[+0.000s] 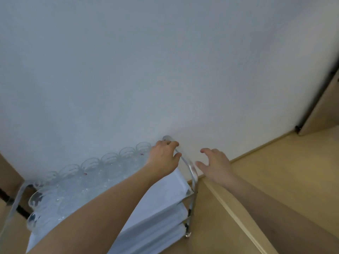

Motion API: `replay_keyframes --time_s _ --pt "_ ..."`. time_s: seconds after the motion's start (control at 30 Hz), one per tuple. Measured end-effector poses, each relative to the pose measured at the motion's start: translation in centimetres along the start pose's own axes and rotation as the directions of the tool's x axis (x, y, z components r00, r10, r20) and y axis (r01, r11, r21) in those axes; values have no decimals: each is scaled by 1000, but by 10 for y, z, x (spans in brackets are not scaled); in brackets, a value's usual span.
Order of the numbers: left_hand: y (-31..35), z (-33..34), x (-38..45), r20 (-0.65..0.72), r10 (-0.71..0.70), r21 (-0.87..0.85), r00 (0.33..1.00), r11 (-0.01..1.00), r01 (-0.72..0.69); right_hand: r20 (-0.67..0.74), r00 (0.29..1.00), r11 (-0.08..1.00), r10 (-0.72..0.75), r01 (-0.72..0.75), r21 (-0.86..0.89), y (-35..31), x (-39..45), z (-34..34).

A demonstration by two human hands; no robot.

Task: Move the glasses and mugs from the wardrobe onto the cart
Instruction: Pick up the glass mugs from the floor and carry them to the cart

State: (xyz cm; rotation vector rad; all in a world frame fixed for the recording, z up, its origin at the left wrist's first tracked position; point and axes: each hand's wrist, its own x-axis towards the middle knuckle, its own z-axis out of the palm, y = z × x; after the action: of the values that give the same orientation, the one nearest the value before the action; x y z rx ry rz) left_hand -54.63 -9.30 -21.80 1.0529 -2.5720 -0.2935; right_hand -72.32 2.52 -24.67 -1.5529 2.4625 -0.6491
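The cart [165, 208] stood against a white wall [146, 70], on a beige floor [275, 180]. It had a curved metal handle [190, 167] at its right end and three white trays, one under the other. On the top tray many clear glasses [77, 184] stood close together, in rows that reached from the left end of the cart to near the handle; the row along the wall was the easiest to see. The picture was blurred, so I could not tell if any mugs were among them.

The left hand [165, 156] was at the top of the handle, with its fingers curled over the metal bar, so it gripped the handle. Its forearm passed over the top tray and hid a part of the glasses. The right hand [214, 164] was just beside the handle, on its right side, apart from it. Its fingers were spread and relaxed, and it held nothing.

At the right edge a wooden door [322, 107] with a dark edge was seen.
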Motion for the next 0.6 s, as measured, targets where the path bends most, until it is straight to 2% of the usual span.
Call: replay_keyframes --time_s 0.13,0.33,0.6 --pt "74 29 39 56 132 3 990 991 -132 -64 994 994 94 -97 -41 67 -11 -41" --pt "199 86 91 136 352 28 926 933 -358 -152 955 962 255 -267 -62 186 -32 -96" --pt "355 165 138 233 513 -39 826 854 -519 -206 861 874 464 -483 -51 332 -66 -155"
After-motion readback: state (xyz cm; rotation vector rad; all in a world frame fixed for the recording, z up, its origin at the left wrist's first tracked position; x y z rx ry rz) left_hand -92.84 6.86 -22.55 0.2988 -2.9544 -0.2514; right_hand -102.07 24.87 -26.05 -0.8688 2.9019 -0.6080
